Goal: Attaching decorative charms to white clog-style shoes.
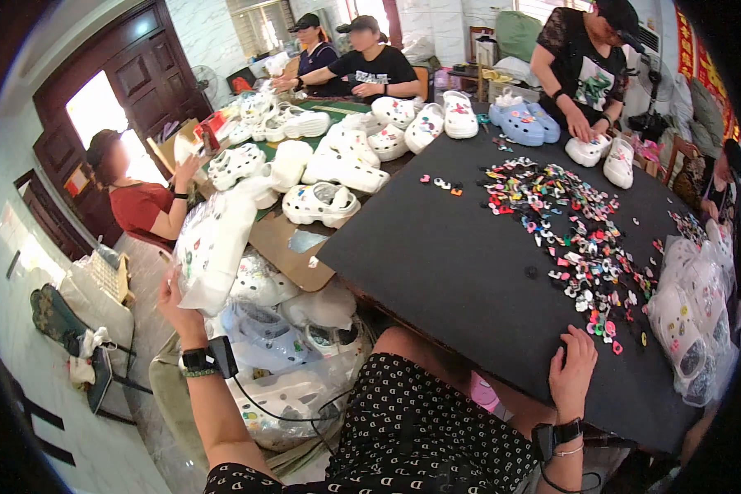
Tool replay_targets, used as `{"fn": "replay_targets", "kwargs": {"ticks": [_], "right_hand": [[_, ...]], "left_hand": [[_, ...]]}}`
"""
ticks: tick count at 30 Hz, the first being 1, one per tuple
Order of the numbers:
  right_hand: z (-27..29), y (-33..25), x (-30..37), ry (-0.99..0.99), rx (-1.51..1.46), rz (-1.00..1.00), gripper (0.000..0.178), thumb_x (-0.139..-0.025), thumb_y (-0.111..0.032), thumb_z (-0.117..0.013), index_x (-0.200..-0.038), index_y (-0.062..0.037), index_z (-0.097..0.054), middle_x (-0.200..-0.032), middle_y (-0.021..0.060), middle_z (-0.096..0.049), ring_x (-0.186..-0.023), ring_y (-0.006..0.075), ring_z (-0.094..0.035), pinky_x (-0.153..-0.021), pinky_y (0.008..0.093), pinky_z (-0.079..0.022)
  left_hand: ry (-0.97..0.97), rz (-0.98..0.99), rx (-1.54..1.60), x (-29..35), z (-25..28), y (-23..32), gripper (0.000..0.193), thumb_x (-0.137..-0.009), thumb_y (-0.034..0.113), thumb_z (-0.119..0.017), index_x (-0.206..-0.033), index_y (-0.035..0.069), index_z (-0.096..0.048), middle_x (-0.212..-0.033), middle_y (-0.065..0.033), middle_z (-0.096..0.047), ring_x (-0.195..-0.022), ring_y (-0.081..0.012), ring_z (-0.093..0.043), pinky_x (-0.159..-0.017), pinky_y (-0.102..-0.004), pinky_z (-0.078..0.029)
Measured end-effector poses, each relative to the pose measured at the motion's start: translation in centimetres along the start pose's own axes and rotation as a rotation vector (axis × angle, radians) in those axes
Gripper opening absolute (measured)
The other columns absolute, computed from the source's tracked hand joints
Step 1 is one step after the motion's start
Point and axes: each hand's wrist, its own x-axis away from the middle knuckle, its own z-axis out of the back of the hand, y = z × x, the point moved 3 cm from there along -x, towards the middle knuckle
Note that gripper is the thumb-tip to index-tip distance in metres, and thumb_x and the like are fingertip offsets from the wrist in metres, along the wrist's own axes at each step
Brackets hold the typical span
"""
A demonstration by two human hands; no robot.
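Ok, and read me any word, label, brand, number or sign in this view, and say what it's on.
Red wall banner, right: gold characters, which I won't copy out.
Patterned shorts: repeated small letter-like marks, likewise not copied.
Black T-shirt on the co-worker at upper middle: a pale line of lettering, too small to read.
Bagged white clogs at the left hand: nothing legible.

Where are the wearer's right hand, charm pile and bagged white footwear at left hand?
right hand [573,373], head view, back of hand
charm pile [582,234], head view, middle of heap
bagged white footwear [213,247], head view, plastic-covered middle
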Motion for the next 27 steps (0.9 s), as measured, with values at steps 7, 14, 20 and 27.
{"fn": "replay_targets", "kwargs": {"ticks": [7,14,20,27], "right_hand": [[0.5,-0.6,0.1,0.012,-0.025,0.002,0.024,-0.085,-0.006,-0.058,-0.109,-0.0035,-0.057,-0.125,0.0131,-0.057,-0.123,0.0341,-0.048,-0.103,0.0478,-0.036],[1.0,-0.3,0.1,0.04,-0.047,-0.005,0.026,-0.081,-0.005,-0.061,-0.107,-0.0047,-0.06,-0.122,0.0123,-0.059,-0.119,0.0334,-0.051,-0.099,0.047,-0.039],[0.6,-0.5,-0.5,0.052,-0.08,0.019,0.024,-0.08,-0.008,-0.063,-0.104,-0.0052,-0.062,-0.119,0.0108,-0.061,-0.118,0.031,-0.052,-0.1,0.0457,-0.039],[1.5,1.2,0.2,0.124,-0.24,-0.03,0.02,-0.082,-0.006,-0.064,-0.102,-0.005,-0.062,-0.111,0.0113,-0.063,-0.107,0.0284,-0.058,-0.09,0.0394,-0.045]], "left_hand": [[-0.341,-0.142,0.17,2.5,-13.9,5.1,0.026,-0.097,0.015,-0.059,-0.113,-0.005,-0.066,-0.112,-0.0129,-0.069,-0.099,-0.0169,-0.064,-0.091,-0.0303,-0.049],[-0.772,-0.072,0.312,12.8,-27.8,6.0,0.024,-0.098,0.015,-0.057,-0.108,-0.004,-0.068,-0.111,-0.0131,-0.071,-0.101,-0.0157,-0.064,-0.098,-0.0335,-0.046],[-1.19,-0.183,0.3,19.9,-31.0,1.0,0.022,-0.093,0.007,-0.056,-0.107,-0.001,-0.071,-0.119,-0.0139,-0.068,-0.117,-0.0233,-0.061,-0.11,-0.0418,-0.036],[-1.295,-0.265,-0.084,20.3,-29.7,4.5,0.041,-0.074,-0.009,-0.061,-0.111,0.004,-0.071,-0.142,-0.0197,-0.05,-0.13,-0.0317,-0.05,-0.107,-0.0375,-0.04]]}}
